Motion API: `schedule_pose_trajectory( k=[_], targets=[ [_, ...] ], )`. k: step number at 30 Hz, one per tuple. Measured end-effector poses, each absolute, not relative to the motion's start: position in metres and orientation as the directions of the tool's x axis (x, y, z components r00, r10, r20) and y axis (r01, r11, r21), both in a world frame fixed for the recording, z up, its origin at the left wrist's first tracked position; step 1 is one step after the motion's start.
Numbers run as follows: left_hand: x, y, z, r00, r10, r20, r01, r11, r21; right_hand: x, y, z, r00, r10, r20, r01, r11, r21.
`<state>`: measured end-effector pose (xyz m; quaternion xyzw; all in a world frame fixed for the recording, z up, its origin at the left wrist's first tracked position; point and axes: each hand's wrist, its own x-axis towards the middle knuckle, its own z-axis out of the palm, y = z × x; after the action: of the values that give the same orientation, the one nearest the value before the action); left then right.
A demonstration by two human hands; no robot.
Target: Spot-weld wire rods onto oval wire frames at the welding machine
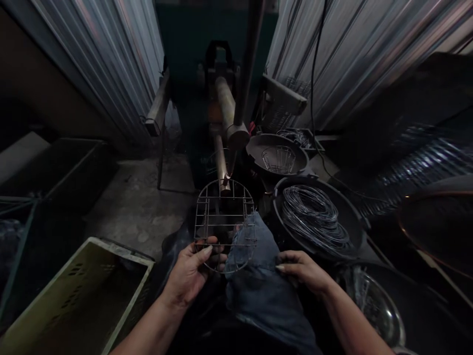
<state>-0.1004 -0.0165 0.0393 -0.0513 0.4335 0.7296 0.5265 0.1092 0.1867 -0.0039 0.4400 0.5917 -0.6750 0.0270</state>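
My left hand [190,271] grips the near edge of a wire rack [225,215], a roundish frame crossed by several thin rods. The rack is held tilted over my lap, its far edge at the tip of the lower metal arm of a welding machine [222,165]. Above that tip is the machine's thick upper arm [226,101]. To the right of the rack, apart from it, is my right hand [305,270] beside a blue denim cloth [258,251] on my leg. Its fingers are drawn together; what they hold, if anything, is hidden.
On the right, a dark basin [358,217] holds a pile of wire rings [312,217]. Behind it, another basin [254,143] holds a wire basket [279,160]. A shiny metal bowl [388,305] stands near right. A yellow crate [129,296] lies at left. A cable [314,93] hangs down.
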Motion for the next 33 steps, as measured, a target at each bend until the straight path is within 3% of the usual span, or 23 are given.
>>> schedule_pose_trajectory(
  k=[11,14,16,17,19,21,23,26,33],
  targets=[
    [-0.103,-0.005,0.045,-0.461,0.732,-0.502,-0.813,-0.122,0.569,0.106,0.193,0.004,-0.627,0.414,-0.66,0.643,-0.203,-0.738],
    [-0.107,0.006,0.048,-0.466,0.748,-0.473,-0.808,-0.142,0.572,0.099,0.191,0.025,-0.686,0.567,-0.456,0.537,-0.027,-0.843],
    [-0.108,0.015,0.05,-0.477,0.753,-0.452,-0.8,-0.16,0.578,0.084,0.186,0.048,-0.709,0.693,-0.128,0.402,0.248,-0.881],
    [-0.107,0.019,0.05,-0.485,0.753,-0.445,-0.796,-0.171,0.58,0.074,0.182,0.06,-0.707,0.704,0.062,0.334,0.41,-0.849],
    [-0.105,0.025,0.05,-0.497,0.752,-0.433,-0.792,-0.189,0.581,0.047,0.174,0.081,-0.715,0.589,0.377,0.2,0.688,-0.698],
    [-0.102,0.03,0.048,-0.502,0.752,-0.427,-0.791,-0.201,0.577,0.018,0.166,0.094,-0.734,0.434,0.522,0.14,0.849,-0.51],
    [-0.099,0.031,0.046,-0.504,0.752,-0.424,-0.793,-0.208,0.573,-0.006,0.161,0.097,-0.778,0.334,0.533,0.182,0.931,-0.317],
    [-0.098,0.03,0.044,-0.509,0.749,-0.425,-0.791,-0.212,0.574,-0.026,0.157,0.087,-0.83,0.314,0.461,0.299,0.948,-0.106],
    [-0.101,0.029,0.042,-0.501,0.749,-0.433,-0.797,-0.205,0.568,-0.032,0.158,0.071,-0.843,0.32,0.433,0.353,0.936,-0.005]
  ],
)
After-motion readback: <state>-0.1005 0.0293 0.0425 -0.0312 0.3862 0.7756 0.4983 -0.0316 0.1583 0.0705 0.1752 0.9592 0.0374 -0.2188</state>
